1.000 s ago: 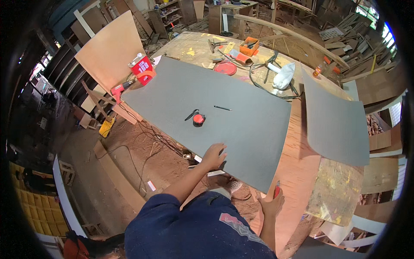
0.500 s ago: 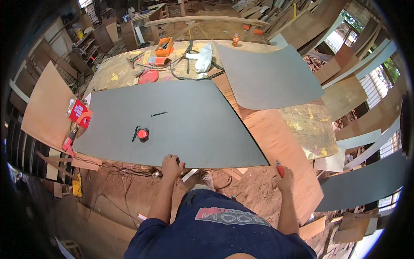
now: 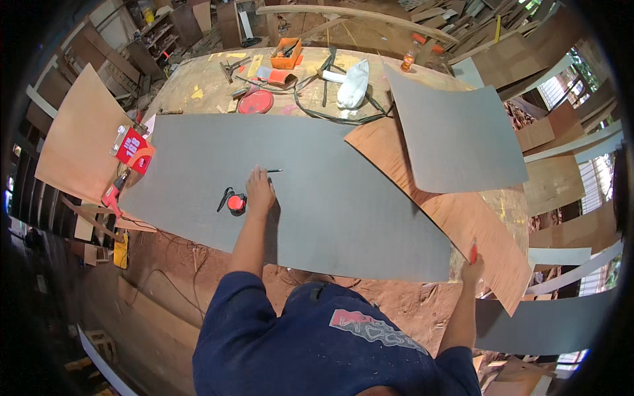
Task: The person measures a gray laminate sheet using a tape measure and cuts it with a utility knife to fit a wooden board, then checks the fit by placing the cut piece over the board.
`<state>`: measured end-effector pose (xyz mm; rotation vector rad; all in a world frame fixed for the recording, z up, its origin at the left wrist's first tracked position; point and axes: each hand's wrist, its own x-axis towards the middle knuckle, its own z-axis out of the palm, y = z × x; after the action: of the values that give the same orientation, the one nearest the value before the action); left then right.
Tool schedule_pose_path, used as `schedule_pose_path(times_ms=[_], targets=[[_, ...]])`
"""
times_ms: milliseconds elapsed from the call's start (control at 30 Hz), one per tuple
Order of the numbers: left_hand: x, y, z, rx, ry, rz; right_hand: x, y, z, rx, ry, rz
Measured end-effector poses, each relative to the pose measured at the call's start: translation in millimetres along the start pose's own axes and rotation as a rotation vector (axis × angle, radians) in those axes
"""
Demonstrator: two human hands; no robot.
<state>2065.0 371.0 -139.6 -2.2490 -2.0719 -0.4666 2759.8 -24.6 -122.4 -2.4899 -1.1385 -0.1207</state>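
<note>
Head view: left hand (image 3: 261, 189) at the dark pencil (image 3: 275, 171) on the grey sheet (image 3: 343, 204), near 1 tape measure (image 3: 236, 204); grip cannot be told. Right hand (image 3: 473, 270), well apart, closed around 1 red tool (image 3: 473, 254).

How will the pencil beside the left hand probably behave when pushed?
The pencil looks slim, so it is probably light. On the flat grey sheet, it may roll or slide, though the left hand at its end might block it.
</note>
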Motion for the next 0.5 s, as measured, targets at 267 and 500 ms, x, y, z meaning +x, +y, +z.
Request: schedule_pose_path(times_ms=[267,500], targets=[[-34.9,-71.3,-19.0,0.063,-0.213,-0.457,-12.0,-121.7,13.7,0.164,-0.214,-0.128],[-103.2,1.8,-15.2,-0.254,0.098,-0.186,9.1,-81.2,-5.7,0.010,-0.191,-0.119]])
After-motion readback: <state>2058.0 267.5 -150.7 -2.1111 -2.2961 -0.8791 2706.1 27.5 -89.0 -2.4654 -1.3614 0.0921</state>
